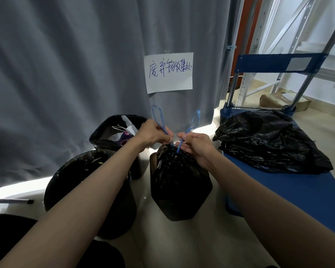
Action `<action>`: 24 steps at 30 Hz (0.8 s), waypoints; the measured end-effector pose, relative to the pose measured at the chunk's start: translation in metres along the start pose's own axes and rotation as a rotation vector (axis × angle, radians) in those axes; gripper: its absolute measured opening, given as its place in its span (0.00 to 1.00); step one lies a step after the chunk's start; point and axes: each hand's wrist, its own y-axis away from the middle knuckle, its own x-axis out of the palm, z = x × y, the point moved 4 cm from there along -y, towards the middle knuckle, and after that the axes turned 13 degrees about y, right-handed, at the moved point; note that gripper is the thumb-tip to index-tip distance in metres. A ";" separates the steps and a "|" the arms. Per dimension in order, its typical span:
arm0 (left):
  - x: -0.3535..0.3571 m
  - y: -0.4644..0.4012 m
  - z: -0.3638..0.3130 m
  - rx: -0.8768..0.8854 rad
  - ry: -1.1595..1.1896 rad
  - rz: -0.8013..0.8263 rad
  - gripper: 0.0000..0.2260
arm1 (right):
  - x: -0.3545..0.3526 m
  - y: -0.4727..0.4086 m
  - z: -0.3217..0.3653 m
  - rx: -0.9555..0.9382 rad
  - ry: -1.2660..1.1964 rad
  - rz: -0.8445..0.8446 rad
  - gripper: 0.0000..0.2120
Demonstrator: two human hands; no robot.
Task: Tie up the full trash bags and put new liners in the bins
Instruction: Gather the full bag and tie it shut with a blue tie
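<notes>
A full black trash bag (179, 182) stands on the floor in the middle, its neck gathered tight. Two blue drawstring loops rise from the neck. My left hand (153, 133) pinches the left drawstring loop (158, 117). My right hand (194, 145) pinches the right drawstring loop (193, 122). The strands cross between my hands just above the bag's neck. Left of it stand two bins: a near bin (81, 190) lined in black, partly hidden by my left arm, and a far bin (112, 134) whose open black liner holds white and coloured rubbish.
A blue platform cart (290, 190) stands at the right with a crumpled black bag (269, 144) on its deck. A grey curtain (66, 74) with a handwritten paper sign (169, 72) hangs behind. Metal shelving and a cardboard box (282, 102) are at the far right.
</notes>
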 end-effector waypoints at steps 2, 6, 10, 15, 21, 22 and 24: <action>0.003 0.000 -0.004 0.006 0.007 0.011 0.07 | 0.005 -0.002 0.001 0.001 0.023 0.003 0.08; 0.011 -0.006 -0.014 0.035 0.029 0.060 0.07 | 0.003 -0.003 0.000 -0.012 0.094 -0.054 0.05; 0.019 -0.011 -0.023 0.076 -0.035 0.066 0.07 | -0.002 -0.002 -0.002 -0.036 0.190 -0.016 0.03; 0.025 -0.011 -0.025 0.113 -0.083 0.020 0.07 | -0.003 0.003 0.000 -0.073 0.205 0.076 0.02; 0.028 -0.009 -0.019 0.075 -0.122 0.065 0.08 | -0.005 0.003 0.000 -0.114 0.190 0.022 0.03; 0.028 -0.009 -0.016 0.064 -0.140 0.090 0.08 | -0.006 0.003 0.000 -0.116 0.198 0.015 0.03; 0.027 -0.008 -0.012 0.047 -0.146 0.134 0.10 | -0.007 0.002 0.001 -0.112 0.205 -0.001 0.02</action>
